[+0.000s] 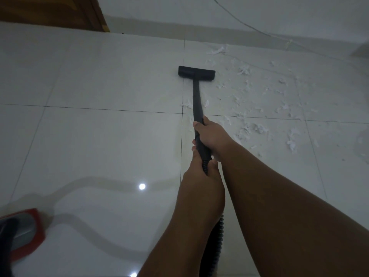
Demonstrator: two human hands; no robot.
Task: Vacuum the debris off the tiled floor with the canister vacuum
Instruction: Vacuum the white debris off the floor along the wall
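Note:
A black vacuum wand [196, 96] runs away from me across the white tiled floor [99, 136] and ends in a flat black floor nozzle [196, 71] resting on the tiles. My right hand [211, 134] grips the wand partway down. My left hand [201, 168] grips it just behind, where the ribbed black hose [217, 242] begins. Torn white paper scraps [259, 108] lie scattered to the right of the nozzle and wand. The red and grey canister [24, 230] sits at the bottom left, partly cut off.
A brown wooden door [52, 11] stands at the top left. The white wall and skirting [219, 27] run along the far edge. A thin cable [249, 27] trails from the wall down over the floor at the right.

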